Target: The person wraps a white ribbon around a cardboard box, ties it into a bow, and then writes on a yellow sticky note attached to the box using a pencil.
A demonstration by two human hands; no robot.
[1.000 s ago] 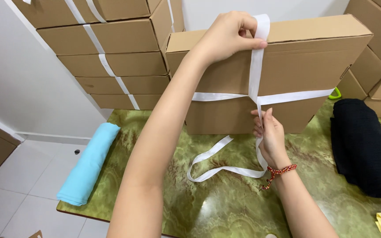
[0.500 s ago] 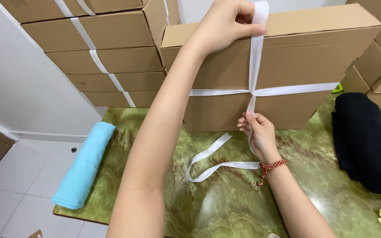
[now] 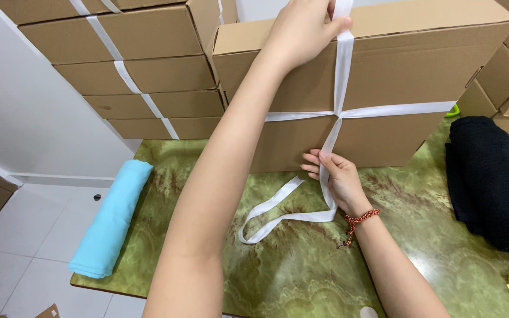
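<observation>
On top of the flat brown cardboard box [image 3: 378, 70], the left hand [image 3: 301, 29] presses the flat white strapping ribbon [image 3: 341, 76] down against the lid, fingers curled tight over it. Below that grip the ribbon runs down the front face and crosses a horizontal band; just under the crossing, the right hand [image 3: 337, 179] pinches the ribbon closed between thumb and fingers, close to the box's lower edge. From this pinch the loose tail loops out across the green marbled tabletop [image 3: 301, 277]. To do it well, I judge the upper hand should hold the ribbon flat and centred while the lower hand draws it taut without twisting. Compared with half a second ago, the right hand has hardly shifted, and the box sits slightly higher in view.
</observation>
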